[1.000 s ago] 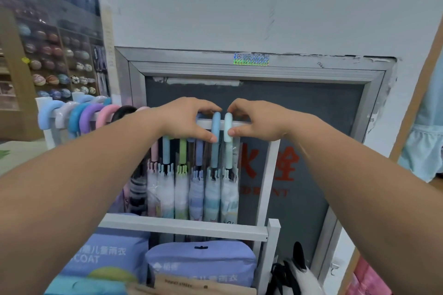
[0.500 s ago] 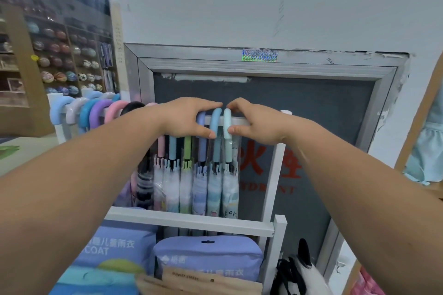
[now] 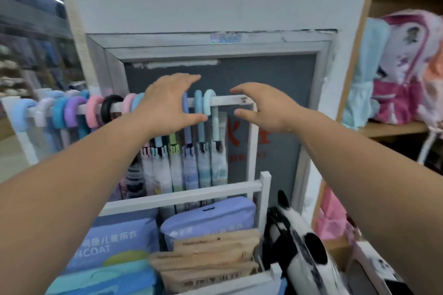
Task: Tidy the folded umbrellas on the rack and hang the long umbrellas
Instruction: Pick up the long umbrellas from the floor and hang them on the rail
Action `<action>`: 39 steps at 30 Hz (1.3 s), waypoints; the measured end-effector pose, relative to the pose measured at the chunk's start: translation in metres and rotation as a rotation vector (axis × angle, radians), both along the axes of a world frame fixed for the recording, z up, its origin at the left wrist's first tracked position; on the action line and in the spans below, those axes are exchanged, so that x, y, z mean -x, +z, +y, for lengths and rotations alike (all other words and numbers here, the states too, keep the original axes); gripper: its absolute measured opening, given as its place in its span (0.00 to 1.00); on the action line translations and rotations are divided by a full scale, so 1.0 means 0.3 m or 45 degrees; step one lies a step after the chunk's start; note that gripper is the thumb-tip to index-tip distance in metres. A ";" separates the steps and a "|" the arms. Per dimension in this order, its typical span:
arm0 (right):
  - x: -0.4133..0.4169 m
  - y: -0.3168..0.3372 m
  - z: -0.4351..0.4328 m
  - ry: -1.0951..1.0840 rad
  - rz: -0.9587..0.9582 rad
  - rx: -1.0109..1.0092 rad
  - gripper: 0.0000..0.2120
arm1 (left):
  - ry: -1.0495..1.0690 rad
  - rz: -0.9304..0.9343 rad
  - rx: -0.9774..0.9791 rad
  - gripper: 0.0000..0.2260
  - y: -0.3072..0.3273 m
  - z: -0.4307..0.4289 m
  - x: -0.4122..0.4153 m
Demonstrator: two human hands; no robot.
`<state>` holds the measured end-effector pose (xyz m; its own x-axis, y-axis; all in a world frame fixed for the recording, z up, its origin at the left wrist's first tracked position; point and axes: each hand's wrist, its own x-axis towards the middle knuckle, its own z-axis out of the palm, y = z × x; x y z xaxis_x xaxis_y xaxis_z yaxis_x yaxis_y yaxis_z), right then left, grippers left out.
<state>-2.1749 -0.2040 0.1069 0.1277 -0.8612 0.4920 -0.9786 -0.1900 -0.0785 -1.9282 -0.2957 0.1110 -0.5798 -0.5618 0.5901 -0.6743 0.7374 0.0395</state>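
White rack (image 3: 230,101), pastel blue, purple and pink handles (image 3: 72,112), one black handle (image 3: 104,110)

1. Hands: 2. The left hand (image 3: 165,103) and right hand (image 3: 263,108).
2. Hooked handles (image 3: 209,103) in the gap between the two sets of fingertips: 3. Purple, blue, mint.
3. Hooked handles left of the left fingers: 9 by my count. The far end is blurred, and any behind the hand can't be counted.
4. Furled canopies (image 3: 190,170) straight below the fingers: 6 pale, 1 dark striped.
5. Raincoat packs (image 3: 208,218) well below the fingers: 3. Blue, lavender, teal.
6. Kraft bags (image 3: 211,256) beside those: at least 3, too blurred for an exact count.
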 end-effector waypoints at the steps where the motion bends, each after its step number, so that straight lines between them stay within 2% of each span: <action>1: 0.010 -0.013 0.042 -0.051 -0.001 0.004 0.26 | -0.031 -0.007 0.041 0.42 -0.004 0.016 0.010; 4: 0.046 -0.062 0.199 -0.221 0.004 -0.003 0.26 | -0.128 -0.006 0.128 0.38 -0.038 0.074 0.067; 8: 0.138 -0.162 0.455 -0.471 0.005 -0.103 0.26 | -0.312 -0.066 0.092 0.36 -0.125 0.212 0.211; 12: 0.271 -0.275 0.738 -0.703 -0.032 -0.275 0.29 | -0.461 -0.238 0.010 0.40 -0.220 0.403 0.403; 15: 0.383 -0.389 0.964 -0.850 -0.077 -0.369 0.31 | -0.577 -0.346 -0.045 0.37 -0.287 0.587 0.547; 20: 0.572 -0.581 1.366 -1.000 -0.191 -0.473 0.31 | -0.711 -0.445 -0.161 0.33 -0.433 0.916 0.820; 27: 0.833 -0.903 1.883 -1.114 -0.345 -0.714 0.27 | -0.807 -0.540 -0.474 0.29 -0.778 1.354 1.198; 32: 0.984 -1.114 2.042 -1.148 -0.444 -0.872 0.27 | -0.787 -0.688 -0.683 0.31 -1.058 1.525 1.370; 39: 1.182 -1.490 2.030 -1.141 -0.628 -1.108 0.28 | -0.721 -0.869 -1.060 0.27 -1.499 1.554 1.569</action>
<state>-2.5297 0.4049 -0.3402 -0.6713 -0.6084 -0.4233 -0.5733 0.7882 -0.2238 -2.3989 0.1705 -0.3387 -0.9162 -0.1898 -0.3528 -0.3321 0.8523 0.4041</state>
